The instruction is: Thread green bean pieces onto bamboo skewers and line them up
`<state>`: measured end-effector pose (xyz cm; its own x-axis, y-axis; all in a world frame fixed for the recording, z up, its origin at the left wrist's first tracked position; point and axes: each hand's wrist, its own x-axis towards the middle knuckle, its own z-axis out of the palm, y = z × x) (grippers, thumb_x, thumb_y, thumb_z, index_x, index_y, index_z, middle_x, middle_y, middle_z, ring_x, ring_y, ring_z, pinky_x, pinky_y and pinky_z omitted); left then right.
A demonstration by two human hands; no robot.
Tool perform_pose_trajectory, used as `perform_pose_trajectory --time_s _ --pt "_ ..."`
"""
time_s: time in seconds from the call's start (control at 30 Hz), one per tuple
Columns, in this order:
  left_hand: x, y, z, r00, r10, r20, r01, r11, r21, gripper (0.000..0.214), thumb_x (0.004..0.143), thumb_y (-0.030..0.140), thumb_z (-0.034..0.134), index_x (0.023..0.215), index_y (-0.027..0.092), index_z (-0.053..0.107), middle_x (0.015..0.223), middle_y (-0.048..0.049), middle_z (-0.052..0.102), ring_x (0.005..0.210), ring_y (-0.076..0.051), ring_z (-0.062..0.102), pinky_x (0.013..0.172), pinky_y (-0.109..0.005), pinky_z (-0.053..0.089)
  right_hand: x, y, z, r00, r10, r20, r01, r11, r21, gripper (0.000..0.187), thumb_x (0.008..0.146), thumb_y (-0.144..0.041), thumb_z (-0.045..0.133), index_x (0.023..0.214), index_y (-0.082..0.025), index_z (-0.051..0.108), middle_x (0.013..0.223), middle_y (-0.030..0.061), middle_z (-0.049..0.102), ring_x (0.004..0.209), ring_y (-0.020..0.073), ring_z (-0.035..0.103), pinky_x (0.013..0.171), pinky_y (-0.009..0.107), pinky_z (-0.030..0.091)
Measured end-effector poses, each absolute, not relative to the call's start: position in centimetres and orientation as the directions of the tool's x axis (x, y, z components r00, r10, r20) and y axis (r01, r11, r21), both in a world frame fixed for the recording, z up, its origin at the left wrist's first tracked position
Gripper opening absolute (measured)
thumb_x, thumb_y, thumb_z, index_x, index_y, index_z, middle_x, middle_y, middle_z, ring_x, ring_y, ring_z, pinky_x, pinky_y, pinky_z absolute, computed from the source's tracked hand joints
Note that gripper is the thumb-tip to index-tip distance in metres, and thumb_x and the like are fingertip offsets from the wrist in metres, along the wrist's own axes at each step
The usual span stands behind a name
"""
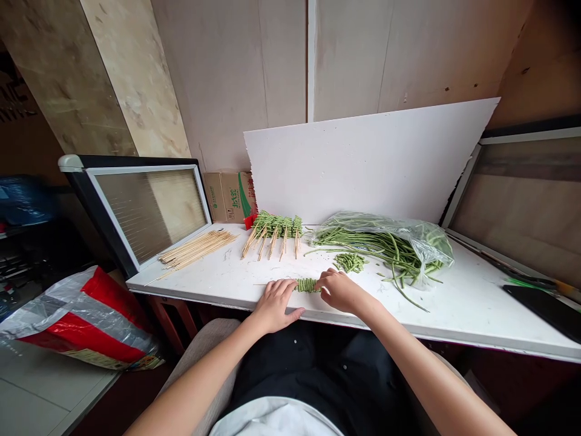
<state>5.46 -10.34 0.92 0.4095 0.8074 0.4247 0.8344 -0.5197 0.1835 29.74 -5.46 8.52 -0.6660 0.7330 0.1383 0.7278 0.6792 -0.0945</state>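
A short row of cut green bean pieces (307, 285) lies near the front edge of the white table (218, 278), apparently threaded on a thin bamboo skewer. My left hand (274, 304) rests on the table at the row's left end, fingers curled over the skewer. My right hand (339, 290) presses on the row's right end with bent fingers. Behind them lie a small heap of cut bean pieces (350, 262), finished bean skewers (275, 233) and a plastic bag of long green beans (394, 242).
A bundle of bare bamboo skewers (197, 249) lies at the table's left. A white board (363, 160) leans behind, beside a cardboard box (229, 197). A glass-lidded freezer (140, 206) stands left, a red and white sack (82, 318) on the floor, a dark knife (544, 306) far right.
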Motion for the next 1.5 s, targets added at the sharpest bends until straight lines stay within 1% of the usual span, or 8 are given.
perform_pose_trajectory --time_s 0.17,0.33,0.57,0.73,0.87,1.3,1.5 --pt "5.53 -10.35 0.95 0.410 0.806 0.426 0.836 -0.520 0.177 0.067 0.097 0.062 0.056 0.153 0.027 0.043 0.149 -0.0117 0.056 0.136 -0.034 0.051 0.114 -0.053 0.039 29.66 -5.49 8.47 -0.660 0.743 0.114 0.733 0.670 -0.119 0.033 0.090 -0.010 0.058 0.110 -0.021 0.082 0.109 0.0142 0.077 0.111 0.0295 0.068 0.091 0.033 0.047" --pt "5.54 -10.37 0.96 0.417 0.799 0.432 0.835 -0.525 0.165 0.066 0.098 0.061 0.056 0.152 0.026 0.044 0.148 -0.0125 0.056 0.135 -0.034 0.052 0.113 -0.052 0.040 29.49 -5.40 8.27 -0.660 0.740 0.129 0.736 0.671 -0.087 0.032 0.090 -0.013 0.058 0.110 -0.020 0.082 0.106 0.0135 0.078 0.104 0.0293 0.071 0.089 0.033 0.048" --pt "5.52 -10.32 0.77 0.422 0.793 0.440 0.838 -0.526 0.145 0.066 0.098 0.060 0.056 0.152 0.024 0.043 0.149 -0.0125 0.056 0.137 -0.033 0.051 0.114 -0.052 0.039 29.92 -5.11 8.29 -0.647 0.752 0.126 0.738 0.659 -0.148 0.034 0.091 -0.014 0.057 0.111 -0.024 0.081 0.109 0.0094 0.078 0.103 0.0256 0.071 0.087 0.030 0.048" --pt "5.47 -10.22 0.56 0.416 0.793 0.444 0.840 -0.523 0.147 0.066 0.097 0.060 0.056 0.152 0.025 0.044 0.149 -0.0128 0.056 0.136 -0.034 0.051 0.114 -0.053 0.039 29.95 -5.09 8.28 -0.668 0.728 0.154 0.724 0.684 -0.088 0.028 0.092 -0.014 0.058 0.105 -0.023 0.081 0.100 0.0096 0.078 0.106 0.0278 0.067 0.084 0.032 0.046" --pt "5.47 -10.24 0.53 0.414 0.796 0.442 0.840 -0.521 0.151 0.067 0.097 0.061 0.056 0.153 0.025 0.043 0.149 -0.0128 0.056 0.135 -0.034 0.052 0.114 -0.053 0.038 29.84 -5.17 8.19 -0.669 0.722 0.178 0.727 0.685 -0.047 0.024 0.093 -0.014 0.058 0.099 -0.021 0.080 0.097 0.0110 0.077 0.105 0.0281 0.065 0.084 0.032 0.044" --pt "5.43 -10.15 0.45 0.413 0.794 0.445 0.845 -0.517 0.138 0.069 0.097 0.062 0.056 0.154 0.025 0.043 0.149 -0.0125 0.056 0.136 -0.034 0.051 0.114 -0.053 0.039 29.60 -5.25 8.05 -0.663 0.718 0.212 0.733 0.680 -0.008 0.020 0.094 -0.015 0.060 0.095 -0.020 0.079 0.096 0.0118 0.075 0.104 0.0280 0.064 0.085 0.034 0.042" --pt "5.49 -10.22 0.50 0.412 0.794 0.447 0.843 -0.519 0.144 0.068 0.097 0.062 0.055 0.153 0.025 0.043 0.149 -0.0127 0.056 0.136 -0.033 0.052 0.114 -0.053 0.039 29.53 -5.20 7.99 -0.653 0.733 0.189 0.741 0.670 -0.037 0.022 0.094 -0.015 0.058 0.096 -0.020 0.079 0.096 0.0109 0.076 0.101 0.0263 0.067 0.083 0.032 0.042"
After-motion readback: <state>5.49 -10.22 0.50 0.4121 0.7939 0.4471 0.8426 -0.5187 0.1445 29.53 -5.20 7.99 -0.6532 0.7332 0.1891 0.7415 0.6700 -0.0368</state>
